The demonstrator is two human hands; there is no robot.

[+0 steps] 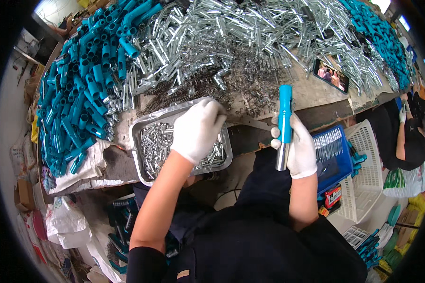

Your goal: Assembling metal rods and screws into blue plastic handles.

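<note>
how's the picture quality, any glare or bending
In the head view, fisheye distortion bows the scene toward a black rim; also there, glints dot the heaped silver metal tubes, the white patch at upper left looks washed out, and the black cloth shirt shows little detail.

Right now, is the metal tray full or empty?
Not empty: many small silver parts lie in the metal tray, the left hand hiding some.

Light blazing in at the upper left, where a bright opening [56,13] burns to white! Glints scatter all over the heaped silvery metal tubes [198,33], a gleam runs down the teal-and-silver tube [284,120], while the black shirt [269,245] sinks into shadow. Out wide, the workbench [323,102] bows with fisheye distortion, and blackness swallows the corners.
</note>
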